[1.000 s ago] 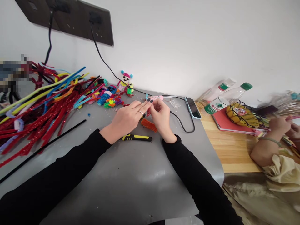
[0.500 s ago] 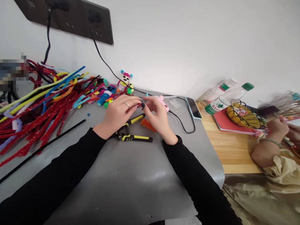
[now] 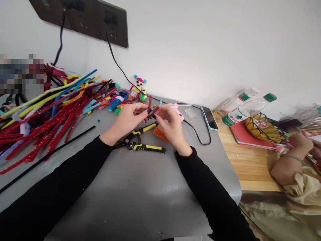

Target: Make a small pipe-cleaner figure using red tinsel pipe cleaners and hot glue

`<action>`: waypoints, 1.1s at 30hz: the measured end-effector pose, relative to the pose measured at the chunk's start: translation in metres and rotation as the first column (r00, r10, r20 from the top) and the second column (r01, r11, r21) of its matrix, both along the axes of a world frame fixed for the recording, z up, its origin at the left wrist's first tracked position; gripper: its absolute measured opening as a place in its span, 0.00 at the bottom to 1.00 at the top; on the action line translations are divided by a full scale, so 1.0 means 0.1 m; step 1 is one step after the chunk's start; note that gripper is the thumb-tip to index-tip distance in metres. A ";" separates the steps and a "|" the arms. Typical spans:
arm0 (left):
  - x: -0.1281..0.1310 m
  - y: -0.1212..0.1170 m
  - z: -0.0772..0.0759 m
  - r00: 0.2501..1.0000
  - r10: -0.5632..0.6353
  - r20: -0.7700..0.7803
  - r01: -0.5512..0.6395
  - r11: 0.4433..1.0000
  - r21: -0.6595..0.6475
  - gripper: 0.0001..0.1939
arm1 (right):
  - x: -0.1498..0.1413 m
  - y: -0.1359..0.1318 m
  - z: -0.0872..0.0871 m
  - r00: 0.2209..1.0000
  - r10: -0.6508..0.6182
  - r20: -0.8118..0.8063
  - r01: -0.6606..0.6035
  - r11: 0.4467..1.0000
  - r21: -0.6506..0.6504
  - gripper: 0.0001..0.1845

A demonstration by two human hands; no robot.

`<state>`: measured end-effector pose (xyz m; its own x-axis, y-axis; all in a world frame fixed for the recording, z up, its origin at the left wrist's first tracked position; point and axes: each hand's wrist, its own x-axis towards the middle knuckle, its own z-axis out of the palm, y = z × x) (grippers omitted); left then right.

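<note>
My left hand [image 3: 129,119] and my right hand [image 3: 171,123] meet fingertip to fingertip above the grey table mat [image 3: 140,194]. Both pinch a short red glittery pipe cleaner [image 3: 150,100], whose end sticks up between them; my fingers hide the rest. Below the hands lie pliers [image 3: 150,148] with black and yellow handles, spread apart. A small bundle of orange pipe cleaner [image 3: 160,134] rests beside my right hand. Just behind that hand is a pink glue gun [image 3: 175,107], partly covered by it.
Loose coloured pipe cleaners [image 3: 60,117] pile up at the left. Small fuzzy figures [image 3: 137,86] stand by the wall. A phone [image 3: 210,117], a black cable [image 3: 198,135], bottles [image 3: 260,102] and a yellow basket [image 3: 265,129] are on the right, where another person's hands [image 3: 299,144] work.
The red pipe cleaner's end now shows upright above my fingertips. My left fingers have curled in more around it, and the view has shifted slightly left.
</note>
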<state>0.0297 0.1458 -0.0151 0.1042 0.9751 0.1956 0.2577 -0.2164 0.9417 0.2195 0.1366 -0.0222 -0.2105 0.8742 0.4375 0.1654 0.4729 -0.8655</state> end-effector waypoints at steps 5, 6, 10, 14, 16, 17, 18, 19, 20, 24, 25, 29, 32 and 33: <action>0.01 0.00 -0.02 1.000 -0.018 -0.018 0.018 1.000 -0.006 0.22 | 0.02 -0.01 0.04 0.997 0.042 -0.063 -0.049 0.992 -0.116 0.26; 0.01 0.00 -0.02 1.000 -0.012 -0.021 0.012 1.000 -0.004 0.22 | 0.02 0.00 0.03 0.997 0.049 -0.068 -0.057 0.990 -0.130 0.29; 0.01 -0.02 0.02 0.997 -0.048 -0.055 0.048 0.999 -0.009 0.22 | 0.04 0.05 -0.02 0.994 0.059 -0.096 -0.075 0.983 -0.165 0.31; 0.02 -0.05 0.07 0.991 -0.117 -0.062 0.115 0.993 -0.030 0.23 | 0.08 0.11 -0.05 0.987 0.081 -0.142 -0.108 0.975 -0.193 0.29; 0.02 -0.06 0.07 0.986 -0.155 -0.055 0.153 0.987 -0.039 0.24 | 0.09 0.12 -0.04 0.980 0.097 -0.176 -0.136 0.965 -0.225 0.30; 0.02 -0.07 0.07 0.984 -0.171 -0.054 0.169 0.985 -0.040 0.24 | 0.09 0.12 -0.03 0.977 0.099 -0.190 -0.145 0.958 -0.246 0.31; 0.03 -0.07 0.07 0.981 -0.186 -0.055 0.184 0.982 -0.040 0.23 | 0.09 0.11 -0.02 0.975 0.095 -0.200 -0.148 0.952 -0.268 0.31; 0.03 -0.07 0.07 0.979 -0.197 -0.055 0.195 0.980 -0.040 0.23 | 0.09 0.11 0.00 0.974 0.088 -0.207 -0.147 0.946 -0.289 0.31; 0.02 -0.07 0.06 0.977 -0.208 -0.054 0.206 0.978 -0.041 0.23 | 0.08 0.10 0.01 0.974 0.078 -0.212 -0.142 0.941 -0.306 0.30; 0.03 -0.07 0.04 0.970 -0.238 -0.050 0.237 0.971 -0.034 0.21 | 0.07 0.09 0.03 0.965 0.051 -0.257 -0.137 0.934 -0.330 0.25; 0.03 -0.07 0.04 0.968 -0.246 -0.051 0.245 0.969 -0.031 0.21 | 0.07 0.09 0.03 0.962 0.046 -0.268 -0.137 0.934 -0.331 0.25; 0.04 -0.07 0.03 0.958 -0.283 -0.042 0.281 0.959 -0.045 0.23 | 0.06 0.11 0.01 0.964 0.028 -0.265 -0.121 0.932 -0.340 0.27; 0.04 -0.08 0.03 0.953 -0.302 -0.022 0.300 0.952 -0.064 0.27 | 0.07 0.12 0.00 0.961 0.022 -0.275 -0.119 0.933 -0.341 0.28; 0.04 -0.08 0.02 0.951 -0.309 -0.018 0.307 0.949 -0.065 0.28 | 0.07 0.13 0.01 0.957 0.019 -0.288 -0.121 0.932 -0.341 0.28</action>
<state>0.0338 0.1381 -0.0127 0.4061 0.9045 0.1301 0.2134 -0.2323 0.9490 0.2268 0.1492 -0.0217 -0.1925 0.9691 0.1543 -0.1258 0.1315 -0.9833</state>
